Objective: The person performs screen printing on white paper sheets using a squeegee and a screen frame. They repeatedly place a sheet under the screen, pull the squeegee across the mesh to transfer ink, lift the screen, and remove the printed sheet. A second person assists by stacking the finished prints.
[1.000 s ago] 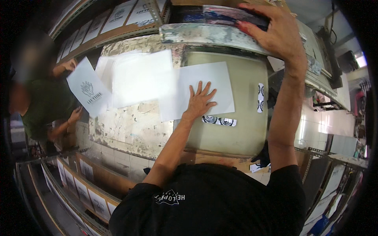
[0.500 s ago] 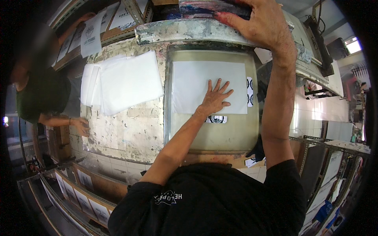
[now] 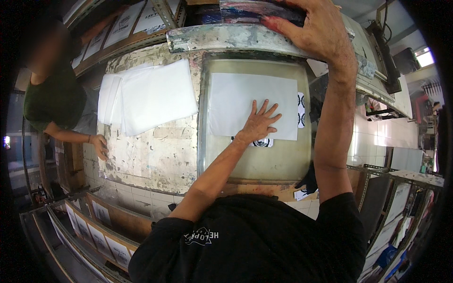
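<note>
My left hand [image 3: 260,123] lies flat with spread fingers on the lower right part of a large white paper sheet [image 3: 245,92]. The sheet rests on a pale yellowish printing bed [image 3: 264,165] with a dark border. Below the hand, a small card with a dark round print [image 3: 265,143] shows partly from under the sheet. At the top, my right hand [image 3: 321,30] reaches over a paint-crusted frame bar [image 3: 212,40], its thumb stained red. It grips an ink-smeared squeegee [image 3: 252,12]; the upper picture edge cuts off its fingers.
A stack of white sheets [image 3: 160,96] lies on the paint-spotted table [image 3: 151,160] to the left. Another person [image 3: 56,101] stands at the far left, one hand [image 3: 99,146] by the table edge. Racks with printed sheets [image 3: 96,231] stand lower left; more racks [image 3: 387,217] stand right.
The other person has lowered a loose printed sheet out of sight at the upper left. The view has shifted slightly; my left hand stays flat on the paper and my right keeps its grip.
</note>
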`<state>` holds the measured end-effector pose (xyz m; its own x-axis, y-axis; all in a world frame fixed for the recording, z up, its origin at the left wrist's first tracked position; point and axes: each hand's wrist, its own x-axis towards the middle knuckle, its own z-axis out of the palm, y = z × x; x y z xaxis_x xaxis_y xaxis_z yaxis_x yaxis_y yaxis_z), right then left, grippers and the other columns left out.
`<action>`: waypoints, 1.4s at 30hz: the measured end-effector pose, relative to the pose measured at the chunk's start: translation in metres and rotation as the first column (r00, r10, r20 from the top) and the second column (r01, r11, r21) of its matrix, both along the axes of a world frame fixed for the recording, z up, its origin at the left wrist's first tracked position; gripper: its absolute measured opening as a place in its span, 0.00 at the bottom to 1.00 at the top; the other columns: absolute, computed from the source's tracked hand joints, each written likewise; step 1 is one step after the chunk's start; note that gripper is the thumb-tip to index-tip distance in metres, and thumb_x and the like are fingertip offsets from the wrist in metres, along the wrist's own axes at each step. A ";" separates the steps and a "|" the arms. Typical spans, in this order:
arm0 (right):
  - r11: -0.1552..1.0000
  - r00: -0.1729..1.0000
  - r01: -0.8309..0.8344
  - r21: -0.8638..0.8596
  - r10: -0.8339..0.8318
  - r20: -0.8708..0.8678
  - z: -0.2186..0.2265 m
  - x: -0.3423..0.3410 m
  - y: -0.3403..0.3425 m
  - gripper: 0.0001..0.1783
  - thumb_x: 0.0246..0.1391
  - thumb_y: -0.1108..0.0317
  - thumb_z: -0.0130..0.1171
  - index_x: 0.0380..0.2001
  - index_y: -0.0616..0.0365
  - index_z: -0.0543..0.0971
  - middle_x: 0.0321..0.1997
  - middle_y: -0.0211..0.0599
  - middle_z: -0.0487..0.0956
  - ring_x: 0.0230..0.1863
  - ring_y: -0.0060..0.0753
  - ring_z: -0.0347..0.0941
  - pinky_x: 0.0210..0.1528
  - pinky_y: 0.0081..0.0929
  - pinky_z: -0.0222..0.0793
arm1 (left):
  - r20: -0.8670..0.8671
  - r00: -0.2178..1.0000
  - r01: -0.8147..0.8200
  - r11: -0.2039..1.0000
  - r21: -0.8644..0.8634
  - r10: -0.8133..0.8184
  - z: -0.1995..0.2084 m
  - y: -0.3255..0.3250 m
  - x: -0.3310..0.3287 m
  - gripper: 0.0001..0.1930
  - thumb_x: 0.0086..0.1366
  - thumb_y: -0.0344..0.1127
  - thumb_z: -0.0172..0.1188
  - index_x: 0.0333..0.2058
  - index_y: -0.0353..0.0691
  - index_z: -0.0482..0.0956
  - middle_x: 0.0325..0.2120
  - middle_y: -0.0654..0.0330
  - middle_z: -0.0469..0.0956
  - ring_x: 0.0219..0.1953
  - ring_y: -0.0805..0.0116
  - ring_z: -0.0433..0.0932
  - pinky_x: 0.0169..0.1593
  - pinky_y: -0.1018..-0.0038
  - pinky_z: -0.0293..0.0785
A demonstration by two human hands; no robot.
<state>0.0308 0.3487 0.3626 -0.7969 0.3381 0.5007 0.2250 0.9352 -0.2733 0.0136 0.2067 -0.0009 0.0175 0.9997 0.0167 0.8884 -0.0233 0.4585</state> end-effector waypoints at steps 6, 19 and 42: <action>0.988 0.997 -0.061 -0.143 0.066 0.030 0.001 0.001 -0.006 0.25 0.44 0.52 0.68 0.43 0.58 0.86 0.42 0.47 0.84 0.46 0.45 0.77 0.52 0.36 0.67 | 0.109 0.994 0.028 1.000 -0.012 -0.027 0.019 -0.008 -0.004 0.31 0.67 0.51 0.57 0.66 0.52 0.65 0.71 0.59 0.55 0.73 0.46 0.50 0.72 0.41 0.40; 0.987 0.998 -0.064 -0.145 0.059 -0.035 -0.166 0.087 -0.099 0.25 0.43 0.63 0.71 0.49 0.38 0.84 0.34 0.39 0.80 0.32 0.38 0.77 0.31 0.34 0.68 | 0.882 0.280 -0.810 0.586 0.006 0.379 0.065 -0.178 -0.034 0.56 0.36 0.38 0.85 0.65 0.30 0.64 0.46 0.51 0.81 0.50 0.67 0.76 0.59 0.69 0.70; 0.997 0.964 0.078 -0.007 -0.074 0.256 -0.323 -0.048 0.089 0.44 0.37 0.68 0.68 0.64 0.39 0.71 0.53 0.49 0.76 0.56 0.55 0.69 0.58 0.62 0.56 | 0.329 0.661 -0.750 0.603 0.272 0.674 -0.002 -0.209 -0.021 0.46 0.36 0.51 0.78 0.56 0.36 0.75 0.67 0.45 0.60 0.62 0.42 0.59 0.63 0.48 0.54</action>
